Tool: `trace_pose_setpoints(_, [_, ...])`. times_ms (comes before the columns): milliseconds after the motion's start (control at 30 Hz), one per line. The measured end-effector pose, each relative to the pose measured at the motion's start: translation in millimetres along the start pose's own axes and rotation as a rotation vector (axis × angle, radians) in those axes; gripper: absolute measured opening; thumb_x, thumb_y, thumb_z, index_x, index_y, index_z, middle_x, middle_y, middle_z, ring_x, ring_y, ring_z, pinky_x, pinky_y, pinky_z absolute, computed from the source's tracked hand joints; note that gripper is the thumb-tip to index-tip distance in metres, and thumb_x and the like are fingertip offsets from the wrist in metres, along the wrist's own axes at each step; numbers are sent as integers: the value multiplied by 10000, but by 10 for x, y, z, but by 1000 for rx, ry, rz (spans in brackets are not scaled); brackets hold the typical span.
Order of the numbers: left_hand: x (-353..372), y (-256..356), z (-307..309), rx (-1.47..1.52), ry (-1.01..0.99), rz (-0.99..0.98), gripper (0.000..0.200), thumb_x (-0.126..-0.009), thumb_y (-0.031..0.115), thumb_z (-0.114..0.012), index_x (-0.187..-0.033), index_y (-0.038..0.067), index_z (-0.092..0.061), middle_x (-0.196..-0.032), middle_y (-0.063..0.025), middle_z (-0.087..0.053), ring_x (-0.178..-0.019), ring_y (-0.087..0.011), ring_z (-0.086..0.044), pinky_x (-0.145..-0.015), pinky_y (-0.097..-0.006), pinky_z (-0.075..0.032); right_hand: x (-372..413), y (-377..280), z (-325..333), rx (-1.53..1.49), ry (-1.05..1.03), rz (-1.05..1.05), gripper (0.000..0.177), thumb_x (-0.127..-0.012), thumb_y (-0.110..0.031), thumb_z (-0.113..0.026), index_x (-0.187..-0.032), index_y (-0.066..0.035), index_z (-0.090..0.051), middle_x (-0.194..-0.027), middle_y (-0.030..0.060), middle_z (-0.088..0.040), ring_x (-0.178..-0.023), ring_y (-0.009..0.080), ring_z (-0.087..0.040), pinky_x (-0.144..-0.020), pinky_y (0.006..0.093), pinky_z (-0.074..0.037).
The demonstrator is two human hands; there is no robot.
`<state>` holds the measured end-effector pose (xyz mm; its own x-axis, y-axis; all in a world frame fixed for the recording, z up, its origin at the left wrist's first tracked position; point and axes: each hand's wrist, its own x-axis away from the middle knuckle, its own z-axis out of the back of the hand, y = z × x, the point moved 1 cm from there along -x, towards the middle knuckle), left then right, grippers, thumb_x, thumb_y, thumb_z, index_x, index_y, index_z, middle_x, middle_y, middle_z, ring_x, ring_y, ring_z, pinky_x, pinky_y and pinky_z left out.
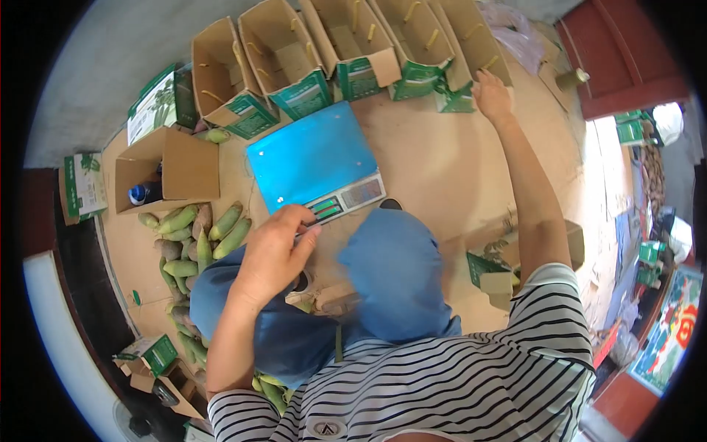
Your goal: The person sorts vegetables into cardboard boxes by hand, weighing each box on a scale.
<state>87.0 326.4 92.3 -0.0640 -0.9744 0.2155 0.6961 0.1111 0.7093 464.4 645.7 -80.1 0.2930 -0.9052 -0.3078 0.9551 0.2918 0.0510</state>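
My right hand [492, 97] reaches to the front rim of the rightmost open cardboard box [471, 37], its fingers curled over the edge. My left hand [274, 254] hovers over my knee near the scale's display, loosely bent, thumb apart from the fingers, nothing visible in it. In front of me lies a digital scale with a blue platform [313, 151], bare on top; its display panel [346, 199] faces me. Several tall green-and-brown boxes [283, 55] stand open in a row behind the scale, yellow handles showing inside.
Many green radishes [228, 228] are heaped on the floor to my left. Behind them a brown carton [190, 166] lies with a dark blue bottle [145, 193] in it. Another open box [493, 269] is by my right knee. A red door [626, 55] is at the far right.
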Motion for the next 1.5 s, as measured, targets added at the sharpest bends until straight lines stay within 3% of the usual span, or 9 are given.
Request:
trace_pose_setpoints(100, [-11, -20, 33, -8, -29, -25, 174, -832, 93, -609, -956, -5, -536, -847, -157, -581, -757, -263, -615, -661, -337, -475, -146, 8, -190, 77, -355, -184, 299, -829, -258, -580, -1090, -113, -591, -1164, 121, -585, -1100, 263, -542, -1001, 424, -345])
trace_pose_setpoints(300, [-8, 15, 7, -17, -32, -105, 174, -839, 124, -600, -950, 9, -532, -859, -157, -585, -773, -287, -616, -660, -368, -471, 283, -32, -261, 71, -354, 322, 163, -824, -216, -537, -910, -89, -594, -763, 127, -644, -724, 304, -636, -591, 423, -499])
trace_pose_setpoints(433, [14, 21, 0, -28, -42, -128, 174, -847, 145, -591, -948, 19, -526, -875, -159, -589, -796, -290, -614, -669, -384, -468, 1103, -814, 581, -63, -494, 262, 199, -826, -262, -552, -809, -65, -574, -715, 161, -615, -645, 353, -603, -562, 436, -482])
trace_pose_setpoints(567, [58, 28, -33, -60, -26, -160, 173, -854, 154, -582, -957, 26, -531, -881, -159, -592, -800, -290, -614, -686, -384, -467, 1941, -1321, 799, -435, -547, 70, 277, -833, -260, -564, -988, -32, -536, -840, 183, -627, -757, 359, -616, -664, 450, -491])
trace_pose_setpoints(700, [121, -11, -76, -45, 11, -172, 173, -857, 161, -579, -953, 23, -541, -870, -156, -595, -804, -300, -609, -687, -384, -466, 2364, -1296, 934, -585, -396, -25, 404, -839, -322, -568, -1105, -22, -516, -852, 205, -617, -823, 396, -601, -759, 462, -473])
trace_pose_setpoints(833, [206, -29, -33, -32, 90, -197, 170, -858, 172, -574, -925, 19, -542, -861, -153, -597, -797, -327, -594, -686, -401, -462, 2574, -997, 904, -413, -649, -142, 363, -841, -344, -567, -960, -2, -587, -732, 183, -620, -765, 391, -606, -724, 456, -479])
trace_pose_setpoints(967, [297, 4, 21, -42, 128, -166, 178, -856, 182, -573, -911, 17, -533, -873, -153, -597, -807, -345, -580, -691, -416, -456, 2291, -716, 916, -347, -492, -162, 361, -851, -343, -574, -856, 14, -631, -691, 175, -637, -661, 330, -621, -653, 384, -490])
trace_pose_setpoints(1100, [338, -24, 8, -36, 164, -212, 187, -853, 188, -576, -909, 17, -525, -884, -150, -593, -834, -339, -575, -694, -420, -453, 1598, -1083, 1814, -848, -225, -116, 275, -886, -246, -548, -904, 21, -617, -745, 85, -655, -662, 127, -584, -620, 314, -468])
trace_pose_setpoints(1500, [391, -192, 82, -77, 251, -223, 165, -834, 154, -574, -884, 3, -530, -867, -160, -593, -838, -348, -583, -709, -426, -466, -60, -3428, 1834, -920, -799, 154, 244, -830, -254, -566, -883, -27, -636, -739, 6, -616, -646, 83, -564, -521, 258, -439])
